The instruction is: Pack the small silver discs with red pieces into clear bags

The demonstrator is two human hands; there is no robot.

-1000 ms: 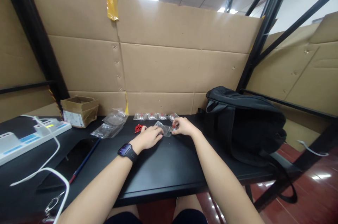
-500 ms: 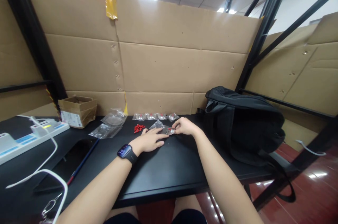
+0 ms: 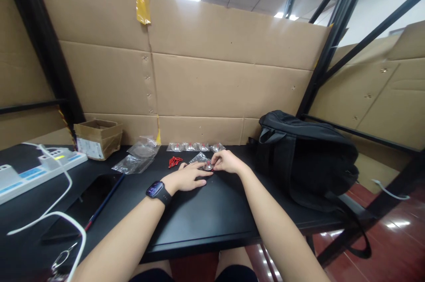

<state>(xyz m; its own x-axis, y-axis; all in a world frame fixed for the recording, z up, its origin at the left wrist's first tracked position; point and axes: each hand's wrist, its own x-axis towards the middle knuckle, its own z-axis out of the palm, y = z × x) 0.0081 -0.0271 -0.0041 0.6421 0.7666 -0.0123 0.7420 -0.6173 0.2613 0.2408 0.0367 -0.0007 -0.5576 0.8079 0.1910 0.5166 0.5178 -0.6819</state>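
Observation:
My left hand (image 3: 187, 176) lies on the black table (image 3: 206, 211) with its fingers stretched flat over a small clear plastic bag (image 3: 200, 158). My right hand (image 3: 226, 161) is curled, its fingertips pinched on a small round silver piece with a red spot (image 3: 208, 167) at the bag's edge. A row of several small filled bags (image 3: 195, 146) lies just behind both hands, against the cardboard. A little heap of red pieces (image 3: 174, 160) sits to the left of my left hand.
A black backpack (image 3: 308, 158) fills the table's right end. Empty clear bags (image 3: 137, 158) and a small cardboard box (image 3: 98, 138) lie at the left, with a white power strip (image 3: 33, 171), white cable and dark tablet with pen (image 3: 89, 204). Cardboard walls close the back.
My right hand has drawn a little left with the silver piece, closer to my left fingers. My left hand's fingers have stretched out flat over the clear bag.

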